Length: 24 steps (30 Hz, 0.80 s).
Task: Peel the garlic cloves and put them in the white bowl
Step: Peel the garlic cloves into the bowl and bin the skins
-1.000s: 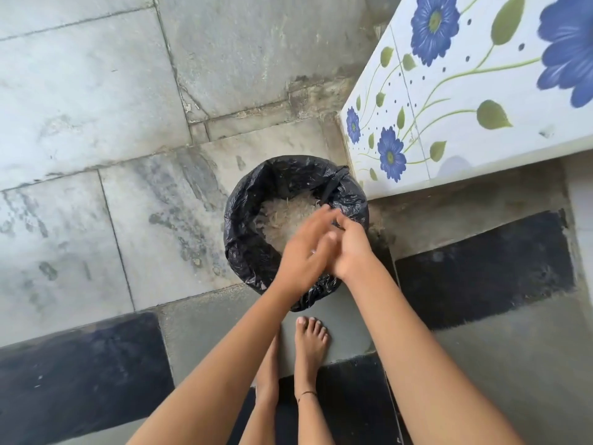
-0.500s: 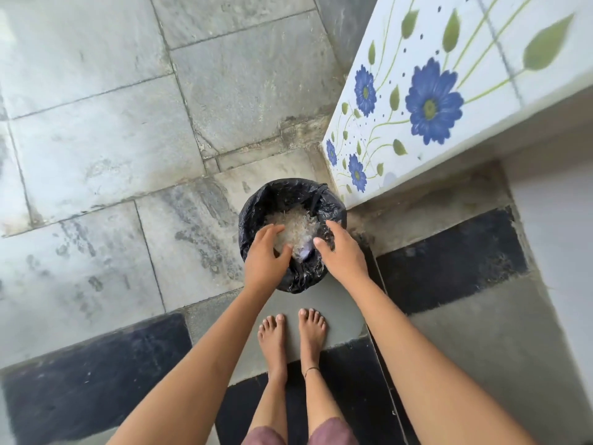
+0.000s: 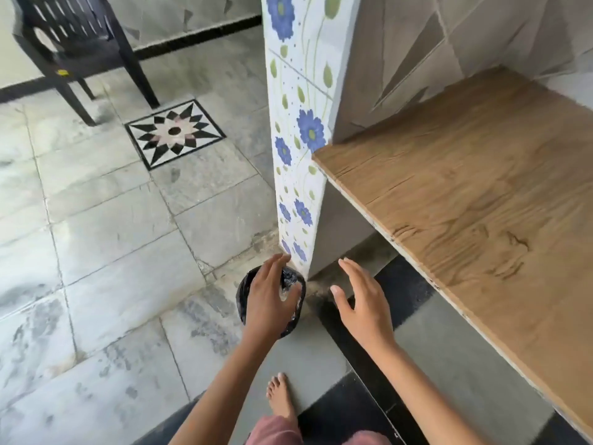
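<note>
From the head view we look down at a grey stone floor (image 3: 112, 252) where a small bin lined with a black bag (image 3: 289, 279) stands at the foot of a white tiled pillar painted with blue flowers (image 3: 303, 123). Our left hand (image 3: 268, 303) is spread palm down over the bin, fingers relaxed and holding nothing, and it hides most of the opening; we cannot tell whether it touches the liner. A pale scrap shows inside the bag between the fingers, too small to name. Our right hand (image 3: 362, 306) hangs just to the right of the bin, apart from it, fingers straight, thumb out, grasping nothing, over a dark band in the floor. To the right a wood-grain table (image 3: 465, 187) runs out from the pillar. One bare foot (image 3: 282, 396) stands below the bin, with pink cloth (image 3: 276, 428) at the lower edge. Farther off are a dark plastic chair (image 3: 73, 36) and a star-patterned inlay tile (image 3: 175, 133). We cannot place the garlic cloves or the white bowl from this view.
</note>
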Motion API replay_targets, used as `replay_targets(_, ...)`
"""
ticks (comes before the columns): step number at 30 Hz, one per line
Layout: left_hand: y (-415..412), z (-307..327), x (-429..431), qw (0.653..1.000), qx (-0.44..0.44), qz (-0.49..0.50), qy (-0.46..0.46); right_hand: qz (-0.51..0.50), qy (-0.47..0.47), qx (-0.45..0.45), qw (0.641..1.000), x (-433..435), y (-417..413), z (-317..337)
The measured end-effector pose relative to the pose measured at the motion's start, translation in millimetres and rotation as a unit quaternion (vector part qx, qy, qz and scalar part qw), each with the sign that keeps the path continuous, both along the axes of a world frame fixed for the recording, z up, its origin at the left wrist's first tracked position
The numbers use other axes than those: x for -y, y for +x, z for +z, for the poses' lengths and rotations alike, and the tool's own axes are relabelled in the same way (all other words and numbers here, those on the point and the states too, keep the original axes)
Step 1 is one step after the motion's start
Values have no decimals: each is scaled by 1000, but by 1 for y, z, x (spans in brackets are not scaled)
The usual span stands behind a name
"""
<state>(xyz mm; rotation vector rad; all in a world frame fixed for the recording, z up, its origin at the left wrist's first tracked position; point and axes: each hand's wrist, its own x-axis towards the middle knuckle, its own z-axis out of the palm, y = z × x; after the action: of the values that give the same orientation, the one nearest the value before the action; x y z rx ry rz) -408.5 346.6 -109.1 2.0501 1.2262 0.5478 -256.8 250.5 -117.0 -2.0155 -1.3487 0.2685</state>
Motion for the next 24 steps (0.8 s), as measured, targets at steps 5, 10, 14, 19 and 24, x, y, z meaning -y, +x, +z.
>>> replay_targets(5,48,58,67,989,49,-94,100,-113,131,20,985,87,28,61)
replay_targets(10,121,98,156,969,63,-191,143,-219,146,60,963,207,71,87)
replay_targets(14,177,116,228,946,71,-277,151,-282,121,96,947,305,103,97)
replay_targets(19,240,119,278,933,38,-327,148,-364,31,111,924,376,135,93)
replay_targets(24,288,119,282,928,-22,-347,132,-429,-85,94,894,404,175,84)
